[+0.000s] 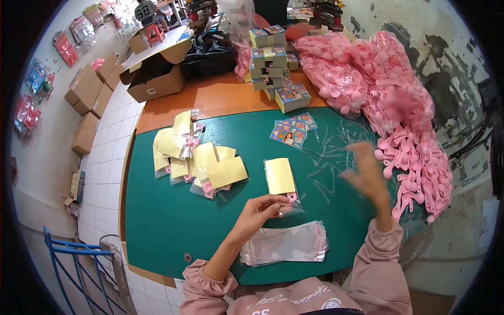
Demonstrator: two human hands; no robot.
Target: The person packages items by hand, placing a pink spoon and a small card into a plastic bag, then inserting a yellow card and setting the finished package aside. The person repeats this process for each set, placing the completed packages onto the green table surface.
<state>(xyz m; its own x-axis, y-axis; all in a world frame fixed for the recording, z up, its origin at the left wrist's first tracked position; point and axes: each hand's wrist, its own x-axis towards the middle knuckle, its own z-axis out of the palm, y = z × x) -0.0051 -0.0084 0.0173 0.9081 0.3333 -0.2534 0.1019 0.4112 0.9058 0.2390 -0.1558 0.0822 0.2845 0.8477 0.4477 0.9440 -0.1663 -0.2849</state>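
Note:
My left hand (261, 211) is closed, pinching the lower end of a clear plastic packet (297, 209). Inside that packet are a yellow card (280, 176) and a pink plastic piece, mostly hidden by the fingers. My right hand (367, 176), smeared by motion, is raised over the right of the table with thumb and fingers apart and nothing visible in them. Below it lie thin clear strips (328, 163). A stack of flat clear bags (286, 244) rests in front of my body. To the left is a pile of filled packets (202, 163) with yellow cards.
Pink plastic spoons (407, 168) heap along the right edge, with bagged ones (336, 68) behind. Bundled printed cards (291, 97) stack at the back, loose blue cards (289, 134) before them. A cardboard box (157, 84) stands back left of the green tabletop (157, 231).

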